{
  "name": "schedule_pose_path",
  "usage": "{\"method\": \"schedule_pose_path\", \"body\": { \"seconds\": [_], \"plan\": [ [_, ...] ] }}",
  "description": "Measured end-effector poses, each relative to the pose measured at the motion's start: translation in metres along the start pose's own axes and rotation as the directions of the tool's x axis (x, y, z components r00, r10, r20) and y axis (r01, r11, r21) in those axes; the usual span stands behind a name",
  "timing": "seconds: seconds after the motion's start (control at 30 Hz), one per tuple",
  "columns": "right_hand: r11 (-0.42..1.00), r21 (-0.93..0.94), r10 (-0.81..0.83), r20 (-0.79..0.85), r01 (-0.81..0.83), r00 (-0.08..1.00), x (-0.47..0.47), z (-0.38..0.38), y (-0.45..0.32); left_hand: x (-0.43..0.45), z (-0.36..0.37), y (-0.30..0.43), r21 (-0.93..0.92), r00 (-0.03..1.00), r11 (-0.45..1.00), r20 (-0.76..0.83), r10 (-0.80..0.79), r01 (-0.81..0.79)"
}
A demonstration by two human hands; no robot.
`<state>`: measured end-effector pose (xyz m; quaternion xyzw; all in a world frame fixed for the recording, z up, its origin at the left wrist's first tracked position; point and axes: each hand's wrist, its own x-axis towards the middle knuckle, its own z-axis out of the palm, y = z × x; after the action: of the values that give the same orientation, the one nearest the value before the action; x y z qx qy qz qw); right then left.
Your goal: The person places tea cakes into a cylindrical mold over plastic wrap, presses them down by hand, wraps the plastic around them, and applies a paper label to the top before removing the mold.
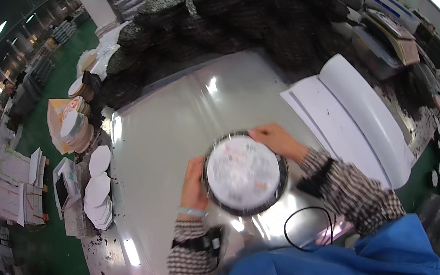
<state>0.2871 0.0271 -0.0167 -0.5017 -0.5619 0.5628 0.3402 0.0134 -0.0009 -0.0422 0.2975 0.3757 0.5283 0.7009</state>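
Both of my hands hold a round black-rimmed stack (243, 172) above a shiny table sheet (161, 146). A white disc label with blurred print covers its top, and a clear glossy wrap seems to run around its edge. My left hand (194, 186) grips the left side, the thumb hidden from me. On the upper right rim rests my right hand (276, 140), fingers curled over the edge. What lies beneath the label cannot be made out. A thin black cable loop (305, 210) hangs by my right forearm.
To the right lies a partly rolled white sheet (365, 124). Dark piled material (220, 26) lines the far side. At the left edge are white octagonal cards (98, 194) and stacked discs (73, 127). A plastic bin (376, 52) stands at the back right.
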Motion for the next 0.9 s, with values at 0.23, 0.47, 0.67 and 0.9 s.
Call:
{"method": "schedule_pose_path", "body": {
  "seconds": [0.23, 0.47, 0.67, 0.9],
  "plan": [
    [0.889, 0.265, 0.105, 0.677, -0.375, 0.729, -0.081, 0.001, -0.011, -0.101, 0.087, 0.048, 0.616, 0.984, 0.782, 0.178, -0.015, -0.099],
    [0.999, -0.004, -0.006, 0.981, 0.052, 0.192, -0.07, 0.027, -0.044, -0.09, 0.123, 0.065, 0.795, 0.876, 0.582, 0.395, -0.278, -0.174],
    [0.999, 0.042, -0.039, 0.906, 0.002, 0.421, -0.066, 0.012, 0.003, -0.059, 0.127, 0.045, 0.763, 0.876, 0.629, 0.398, -0.274, -0.15],
    [0.993, 0.054, -0.111, 0.21, 0.102, 0.971, -0.065, -0.031, -0.058, -0.011, 0.116, 0.049, 0.706, 0.953, 0.689, 0.293, -0.074, -0.163]
  ]
}}
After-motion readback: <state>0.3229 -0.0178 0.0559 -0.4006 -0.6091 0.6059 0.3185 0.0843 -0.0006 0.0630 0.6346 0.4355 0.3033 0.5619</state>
